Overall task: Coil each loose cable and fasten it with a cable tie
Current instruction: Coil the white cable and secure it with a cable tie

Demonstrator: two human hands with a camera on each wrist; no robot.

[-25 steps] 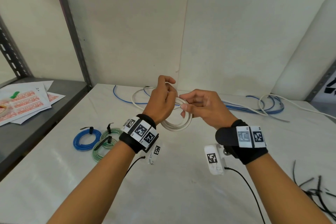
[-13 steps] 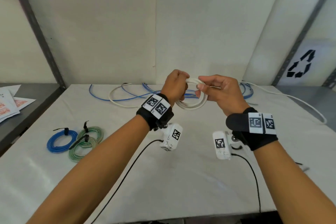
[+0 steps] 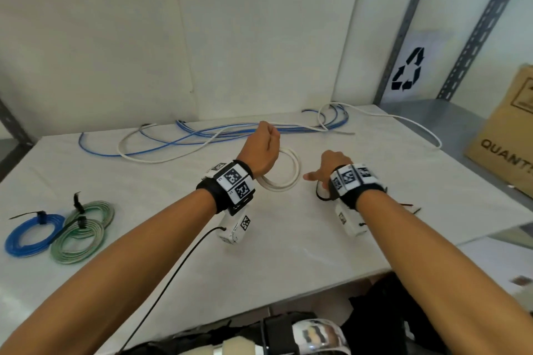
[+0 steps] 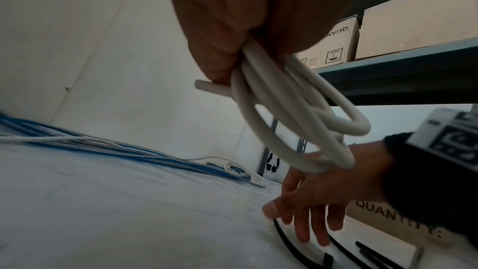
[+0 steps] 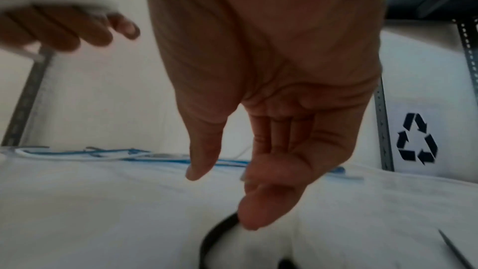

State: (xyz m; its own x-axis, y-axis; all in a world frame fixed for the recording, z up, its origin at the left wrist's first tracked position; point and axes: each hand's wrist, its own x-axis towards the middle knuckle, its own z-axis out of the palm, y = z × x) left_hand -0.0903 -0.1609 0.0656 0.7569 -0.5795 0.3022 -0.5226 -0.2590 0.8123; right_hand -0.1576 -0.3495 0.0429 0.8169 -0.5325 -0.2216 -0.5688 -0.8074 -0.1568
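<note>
One coil of thick white round cable [image 3: 284, 170] hangs at frame centre above the white table [image 3: 288, 239], gripped in the curled fingers of the left hand [image 3: 261, 150]. Half a second ago the right hand [image 3: 328, 170] also held the coil; now it has let go and reaches down with straight fingers to a black plastic cable tie [image 5: 217, 232] on the table, lower centre of the right-wrist view. At right, a brown cardboard box [image 3: 507, 135] reads "QUANT"; the left-wrist view shows "QUANTITY:". A black recycling symbol [image 3: 408, 69] marks the wall at upper right.
</note>
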